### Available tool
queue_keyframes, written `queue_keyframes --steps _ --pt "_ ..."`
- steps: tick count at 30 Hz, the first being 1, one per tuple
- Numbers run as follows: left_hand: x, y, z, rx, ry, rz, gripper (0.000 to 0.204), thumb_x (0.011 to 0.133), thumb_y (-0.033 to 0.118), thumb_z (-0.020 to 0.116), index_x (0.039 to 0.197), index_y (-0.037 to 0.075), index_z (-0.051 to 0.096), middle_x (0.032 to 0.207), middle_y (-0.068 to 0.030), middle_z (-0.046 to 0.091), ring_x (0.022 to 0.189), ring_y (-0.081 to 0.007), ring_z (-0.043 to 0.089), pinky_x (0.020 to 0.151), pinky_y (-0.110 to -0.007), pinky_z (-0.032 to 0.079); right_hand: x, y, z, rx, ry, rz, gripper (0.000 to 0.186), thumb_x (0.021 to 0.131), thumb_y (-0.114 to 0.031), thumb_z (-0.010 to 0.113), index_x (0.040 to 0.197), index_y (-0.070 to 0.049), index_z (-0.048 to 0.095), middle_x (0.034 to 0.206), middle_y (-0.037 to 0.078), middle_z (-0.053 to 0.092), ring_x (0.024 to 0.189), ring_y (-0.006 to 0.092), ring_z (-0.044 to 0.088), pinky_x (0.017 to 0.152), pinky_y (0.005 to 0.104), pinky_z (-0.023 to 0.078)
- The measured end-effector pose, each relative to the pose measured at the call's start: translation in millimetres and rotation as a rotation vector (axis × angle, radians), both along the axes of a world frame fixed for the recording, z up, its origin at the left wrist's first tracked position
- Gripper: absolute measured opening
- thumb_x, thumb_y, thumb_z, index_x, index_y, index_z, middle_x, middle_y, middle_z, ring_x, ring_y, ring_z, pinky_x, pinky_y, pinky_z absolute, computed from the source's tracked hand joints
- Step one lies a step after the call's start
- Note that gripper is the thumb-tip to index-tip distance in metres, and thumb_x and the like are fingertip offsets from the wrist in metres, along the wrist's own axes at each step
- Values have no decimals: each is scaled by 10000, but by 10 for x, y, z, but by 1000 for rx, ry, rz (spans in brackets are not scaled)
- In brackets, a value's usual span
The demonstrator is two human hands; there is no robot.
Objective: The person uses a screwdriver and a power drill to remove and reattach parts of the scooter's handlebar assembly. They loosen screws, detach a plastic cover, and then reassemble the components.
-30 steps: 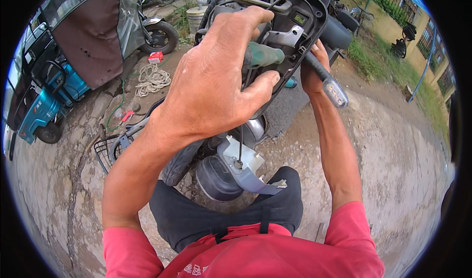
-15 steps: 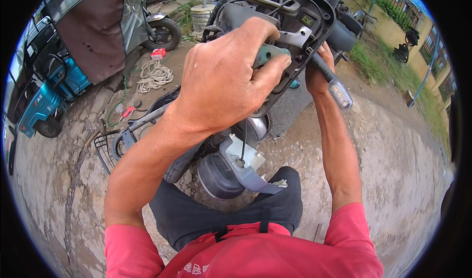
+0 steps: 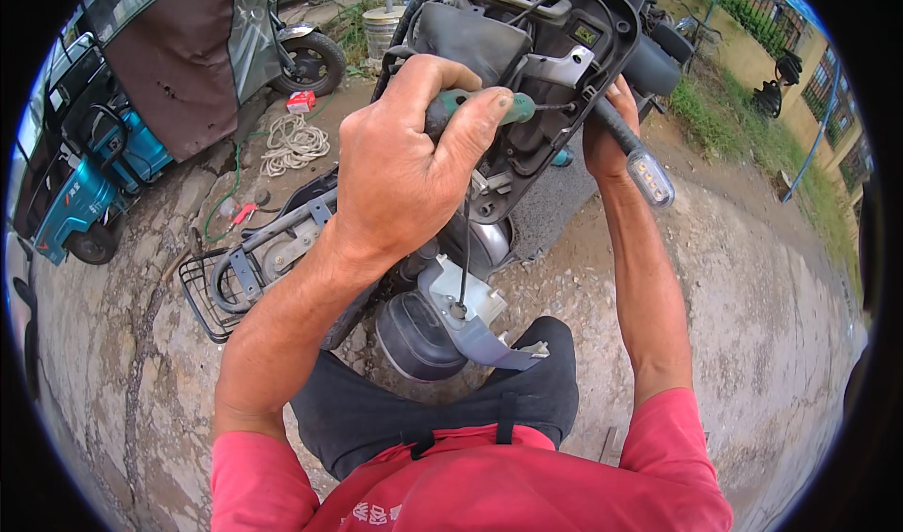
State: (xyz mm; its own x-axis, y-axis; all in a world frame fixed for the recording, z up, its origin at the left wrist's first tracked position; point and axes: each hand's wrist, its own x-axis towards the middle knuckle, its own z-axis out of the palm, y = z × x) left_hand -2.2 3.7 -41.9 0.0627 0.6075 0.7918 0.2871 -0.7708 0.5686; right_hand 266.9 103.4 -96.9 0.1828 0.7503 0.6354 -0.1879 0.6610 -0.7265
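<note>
My left hand point(image 3: 404, 160) is closed round the green and black handle of a screwdriver point(image 3: 520, 108). Its thin shaft points right, and the tip meets the inner side of a black plastic housing point(image 3: 632, 29) on a partly stripped scooter. On the housing's outer right side, my right hand point(image 3: 607, 146) is curled behind the stalk of a clear-lensed turn signal point(image 3: 649, 176); most of its fingers are hidden, as is whatever they grip. A small teal piece point(image 3: 562, 157) shows beneath the housing near that hand. A metal bracket point(image 3: 564, 66) sits inside the housing.
A grey-blue panel point(image 3: 489, 344) hangs on a cable by my knees, beside a black rounded case point(image 3: 414, 334). Left are a wire basket point(image 3: 202, 297), coiled rope point(image 3: 293, 146), a red box point(image 3: 301, 102) and a teal three-wheeler point(image 3: 80, 193). A fenced wall runs along the right.
My left hand has drawn back to the left with the screwdriver, and its shaft now shows. The right hand has hardly moved.
</note>
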Motion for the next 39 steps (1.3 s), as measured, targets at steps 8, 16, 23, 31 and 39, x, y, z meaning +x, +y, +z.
queue_keyframes --steps 8,16,23,31,39 --pt "-76 -87 -67 -55 -37 12 220 949 207 772 1005 11 687 765 -101 709 645 -150 683 591 -294 520 29 24 -28 23 -56 -30 374 1001 -297 481 1135 7 654 994 49 631 900 122 563 827 280 454" --pt "-197 -160 -145 -80 -118 -22 273 1019 237 699 1113 -17 664 809 -52 690 609 -53 611 554 -198 475 27 -4 -14 22 -70 -63 364 1006 -284 476 1125 5 662 983 42 635 899 115 560 817 278 453" --pt "-443 -326 -180 -107 -68 4 287 1022 220 693 1134 -41 658 862 -91 709 626 -79 629 575 -214 494 30 61 -50 49 -42 -29 351 1041 -293 480 1079 -3 673 963 23 625 906 107 522 857 276 409" --pt "-571 -492 -278 -127 73 59 254 901 161 796 1062 -3 688 890 -82 714 739 -127 643 684 -283 523 53 94 -73 65 10 35 318 1037 -270 494 1080 -11 675 990 27 635 937 111 538 893 275 403" --pt "-396 -277 -315 118 214 90 276 865 104 808 1087 23 665 961 -127 703 790 -285 693 695 -356 549 12 40 -30 28 55 46 322 1031 -268 489 1131 -12 658 1002 47 649 923 124 588 855 285 488"
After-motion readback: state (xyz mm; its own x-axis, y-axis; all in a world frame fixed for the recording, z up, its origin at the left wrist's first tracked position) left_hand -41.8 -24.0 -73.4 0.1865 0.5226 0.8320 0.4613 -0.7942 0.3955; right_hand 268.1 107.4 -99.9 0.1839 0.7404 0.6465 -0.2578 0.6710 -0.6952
